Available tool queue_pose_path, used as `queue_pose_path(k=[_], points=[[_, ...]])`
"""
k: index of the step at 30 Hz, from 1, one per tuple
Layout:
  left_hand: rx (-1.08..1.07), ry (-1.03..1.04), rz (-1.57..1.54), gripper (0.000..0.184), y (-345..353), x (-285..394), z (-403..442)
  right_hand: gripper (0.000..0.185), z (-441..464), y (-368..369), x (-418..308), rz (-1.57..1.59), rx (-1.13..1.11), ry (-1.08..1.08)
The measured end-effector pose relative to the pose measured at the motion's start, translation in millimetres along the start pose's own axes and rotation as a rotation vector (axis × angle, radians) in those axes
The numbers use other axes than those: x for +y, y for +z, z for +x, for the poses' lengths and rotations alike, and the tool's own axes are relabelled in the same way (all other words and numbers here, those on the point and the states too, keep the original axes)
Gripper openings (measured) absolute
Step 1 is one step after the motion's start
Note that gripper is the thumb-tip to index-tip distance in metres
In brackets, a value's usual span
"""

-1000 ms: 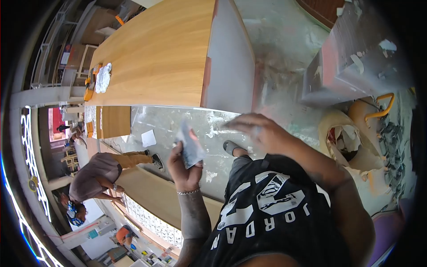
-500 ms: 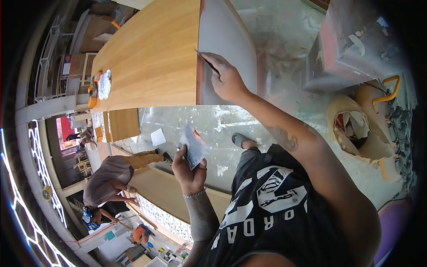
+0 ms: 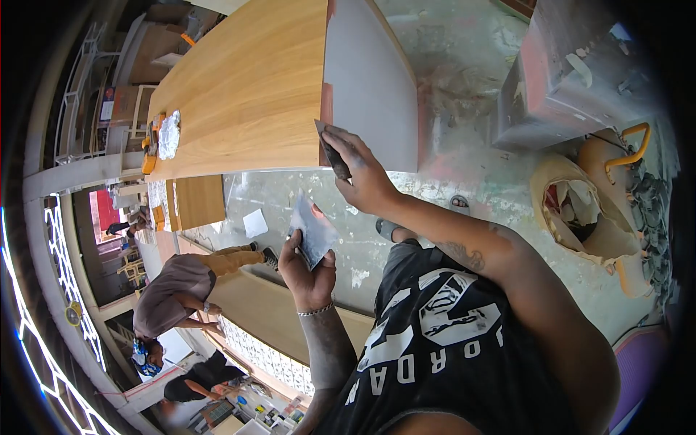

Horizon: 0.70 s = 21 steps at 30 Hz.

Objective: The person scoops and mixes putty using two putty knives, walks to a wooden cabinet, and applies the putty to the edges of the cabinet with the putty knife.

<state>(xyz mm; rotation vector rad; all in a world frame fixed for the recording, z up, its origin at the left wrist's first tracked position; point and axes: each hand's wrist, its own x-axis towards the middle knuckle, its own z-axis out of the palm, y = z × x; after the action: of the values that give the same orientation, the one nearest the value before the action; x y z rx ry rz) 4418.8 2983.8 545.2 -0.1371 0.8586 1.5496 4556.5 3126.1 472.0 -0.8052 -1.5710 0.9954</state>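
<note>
In my right hand (image 3: 368,177) is a putty knife (image 3: 333,157), its blade tip resting at the edge of a large wooden panel (image 3: 246,94). A reddish-brown strip runs along that edge, beside the panel's grey face (image 3: 370,87). Lower down, my left hand (image 3: 308,279) grips a thin flat grey plate (image 3: 313,235) between thumb and fingers. A small reddish dab shows on the plate's upper part. The plate is held apart from the panel.
Crumpled foil (image 3: 170,135) and orange tools (image 3: 151,148) lie at the panel's far left. A person in a brown shirt (image 3: 170,293) bends over a long board (image 3: 275,308). To the right stand a grey box-shaped piece (image 3: 551,87) and an open sack (image 3: 573,206).
My right hand has slid the putty knife along the panel edge toward me. My left hand stays nearly still. A person in black has come into view at the lower left.
</note>
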Motion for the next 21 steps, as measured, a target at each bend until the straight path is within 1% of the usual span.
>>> queue_pose_path(k=[2,4,5,7,9,10,11,12,13,14,15,16,18,20,21], points=[[-0.002,0.000,0.000,0.035,0.3,-2.0,2.2,0.072,-5.5,-6.1,-2.5,0.010,-0.006,-0.020],[0.003,0.010,0.025,0.033,0.7,-4.6,3.9,0.067,-10.9,-24.1,-13.7,0.097,-0.154,0.020],[-0.004,0.006,0.026,0.033,3.4,-7.0,4.5,0.067,-15.9,-34.2,-16.3,0.091,-0.149,0.017],[0.068,-0.029,-0.040,0.029,9.4,-12.2,6.1,0.060,-25.2,-54.2,-23.0,0.001,-0.309,-0.140],[0.025,-0.062,-0.037,0.032,3.5,-14.6,9.5,0.060,-36.2,-66.0,-41.5,0.116,-0.236,-0.226],[-0.016,-0.093,-0.031,0.034,2.1,-15.9,10.1,0.060,-42.5,-71.0,-47.5,0.114,-0.241,-0.227],[-0.016,-0.091,-0.034,0.034,4.5,-14.3,6.7,0.061,-48.8,-75.5,-52.5,0.094,-0.317,-0.231],[-0.126,-0.122,-0.066,0.036,12.8,-10.5,0.1,0.062,-52.0,-80.3,-53.5,0.073,-0.392,-0.236],[-0.238,-0.153,-0.099,0.038,22.5,-6.9,-6.5,0.062,-51.1,-86.1,-45.2,0.069,-0.393,-0.241],[-0.239,-0.074,-0.060,0.039,32.8,-3.3,-14.9,0.064,-48.6,-91.0,-31.7,0.041,-0.565,-0.213],[-0.163,-0.001,-0.027,0.040,40.6,2.0,-19.7,0.065,-44.5,-93.4,-25.0,0.013,-0.736,-0.182],[-0.144,0.025,-0.026,0.040,42.9,4.6,-20.9,0.065,-41.3,-94.3,-24.0,0.099,-0.654,-0.014],[-0.105,0.078,-0.024,0.042,47.6,9.7,-23.8,0.063,-20.6,-78.5,-4.4,-0.021,-0.334,0.026],[-0.113,0.037,-0.017,0.042,40.1,6.6,-20.3,0.060,18.7,-72.7,8.5,-0.066,-0.114,-0.060],[-0.118,0.019,-0.007,0.042,34.5,4.6,-18.2,0.060,34.3,-68.3,13.3,-0.062,-0.111,-0.062]])
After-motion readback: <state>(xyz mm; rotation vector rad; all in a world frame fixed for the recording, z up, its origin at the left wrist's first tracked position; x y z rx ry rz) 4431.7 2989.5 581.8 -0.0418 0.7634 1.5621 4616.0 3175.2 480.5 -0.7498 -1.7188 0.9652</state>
